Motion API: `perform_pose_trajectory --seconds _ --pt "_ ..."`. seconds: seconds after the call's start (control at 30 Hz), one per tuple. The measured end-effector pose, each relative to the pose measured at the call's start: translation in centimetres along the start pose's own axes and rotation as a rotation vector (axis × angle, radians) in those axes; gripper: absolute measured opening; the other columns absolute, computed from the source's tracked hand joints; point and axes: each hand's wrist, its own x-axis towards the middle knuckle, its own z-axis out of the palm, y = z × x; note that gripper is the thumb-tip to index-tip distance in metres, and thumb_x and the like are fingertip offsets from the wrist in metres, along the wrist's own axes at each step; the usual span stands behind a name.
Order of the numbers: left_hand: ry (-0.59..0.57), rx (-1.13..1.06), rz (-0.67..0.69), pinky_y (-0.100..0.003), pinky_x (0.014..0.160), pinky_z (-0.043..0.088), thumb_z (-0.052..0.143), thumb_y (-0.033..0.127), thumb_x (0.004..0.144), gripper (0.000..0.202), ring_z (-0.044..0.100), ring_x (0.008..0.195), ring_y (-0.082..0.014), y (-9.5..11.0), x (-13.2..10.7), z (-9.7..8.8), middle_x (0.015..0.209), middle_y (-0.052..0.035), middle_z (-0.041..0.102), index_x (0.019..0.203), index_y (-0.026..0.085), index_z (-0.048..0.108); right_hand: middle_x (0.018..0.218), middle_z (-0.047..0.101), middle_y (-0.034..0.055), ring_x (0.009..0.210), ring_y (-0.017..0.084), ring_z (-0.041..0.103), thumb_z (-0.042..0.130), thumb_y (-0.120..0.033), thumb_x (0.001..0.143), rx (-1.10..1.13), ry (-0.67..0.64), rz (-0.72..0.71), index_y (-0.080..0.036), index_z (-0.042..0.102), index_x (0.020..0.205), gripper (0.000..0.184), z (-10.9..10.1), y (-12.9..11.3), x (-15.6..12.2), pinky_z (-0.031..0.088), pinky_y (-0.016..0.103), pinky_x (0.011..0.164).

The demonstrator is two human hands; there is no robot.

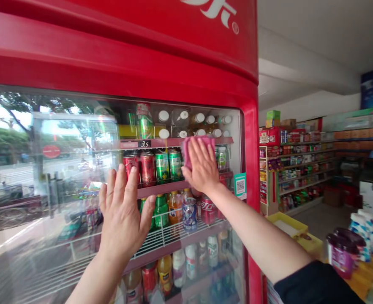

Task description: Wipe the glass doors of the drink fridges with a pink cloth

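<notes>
A pink cloth (189,159) lies against the glass door (88,198) of a red drinks fridge (132,55). Over it, my right hand (202,169) is pressed flat, with the fingers pointing up. Most of the cloth is covered by that hand. Lower and to the left, my left hand (123,211) is raised with its fingers spread and its palm toward the glass, holding nothing. Whether it touches the glass I cannot tell. Behind the glass stand red cans (148,169), green cans (162,165) and bottles on several shelves.
A green QR-code sticker (240,185) is on the door's right side. Stocked store shelves (306,169) run back on the right. Nearer are a yellow box (287,223) and purple tubs (343,253). The glass reflects trees and a street on the left.
</notes>
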Motion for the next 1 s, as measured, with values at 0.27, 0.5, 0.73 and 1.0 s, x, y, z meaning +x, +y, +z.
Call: perform_pose_trajectory --seconds 0.27,0.5,0.73,1.0 --pt "-0.021 -0.033 0.017 -0.064 0.141 0.017 0.051 0.05 0.112 0.082 0.012 0.177 -0.0386 3.5 1.2 1.8 0.19 -0.0141 0.017 0.182 0.028 0.015 0.19 0.018 0.0116 0.177 0.033 0.014 0.053 -0.048 0.108 0.036 0.009 0.007 -0.01 0.025 0.179 0.085 0.4 -2.3 -1.0 0.009 0.061 0.145" --pt "-0.035 -0.071 0.05 -0.064 0.142 0.015 0.052 0.048 0.112 0.082 0.012 0.177 -0.0378 7.3 2.1 4.4 0.19 -0.0132 0.019 0.182 0.031 0.014 0.19 0.019 -0.0015 0.178 0.022 0.012 0.059 -0.047 0.104 -0.03 -0.19 -0.478 -0.023 0.026 0.18 0.087 -3.2 6.4 0.4 -0.003 0.049 0.147" --pt "-0.043 -0.079 0.064 -0.066 0.14 0.018 0.052 0.048 0.112 0.082 0.013 0.177 -0.0392 9.6 2.0 6.3 0.19 -0.0139 0.018 0.182 0.032 0.013 0.189 0.022 0.0037 0.178 0.027 0.011 0.062 -0.043 0.1 -0.019 -0.153 -0.269 -0.019 0.028 0.18 0.09 -3.3 14.0 -0.6 0.005 0.056 0.147" --pt "-0.064 -0.135 0.055 -0.067 0.141 0.016 0.052 0.048 0.112 0.081 0.013 0.177 -0.0384 11.2 1.6 7.4 0.19 -0.0122 0.02 0.182 0.033 0.014 0.191 0.017 0.0105 0.178 0.028 0.009 0.047 -0.038 0.102 -0.068 -0.059 0.025 -0.009 0.021 0.18 0.087 -3.1 18.1 -3.0 0.008 0.056 0.146"
